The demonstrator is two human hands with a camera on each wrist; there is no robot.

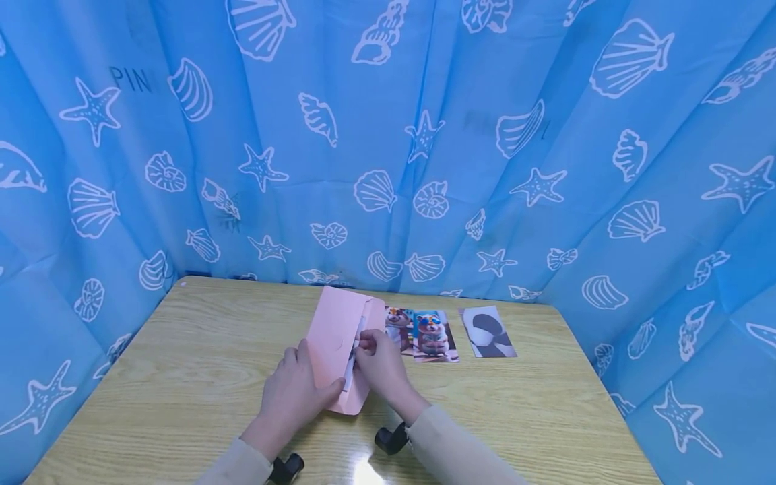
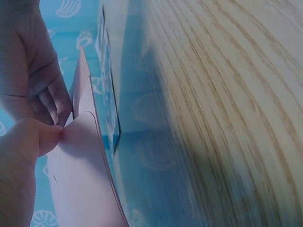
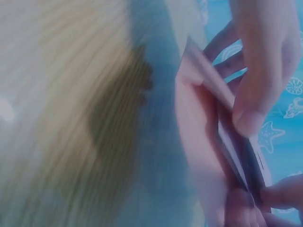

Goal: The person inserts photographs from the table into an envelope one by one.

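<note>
Left hand: your left hand (image 1: 289, 399) grips the lower left part of the pink envelope (image 1: 335, 343), thumb curled over its front face and the other fingers behind it; in the left wrist view the thumb (image 2: 33, 137) presses the pink paper.

Right hand: your right hand (image 1: 378, 367) pinches a photo card (image 1: 353, 357) at the envelope's open right edge, fingers curled round the card's edge; the right wrist view shows a fingertip (image 3: 248, 120) lying on the flap, with the dark-edged card just under it.

Envelope: it is held tilted between both hands, its lower corner near the table (image 1: 182, 377), at the middle of the table close to you. Whether that corner touches the wood you cannot tell.

Card in the envelope: only a thin white and dark strip of it shows, standing in the envelope's mouth.

Cards on the table: two hamster pictures (image 1: 424, 335) lie flat just right of the envelope, overlapping each other; a black-and-white picture (image 1: 488, 331) lies a little further right, apart from them.

Backdrop: a blue curtain (image 1: 424, 135) printed with white shells and starfish hangs round the table.
</note>
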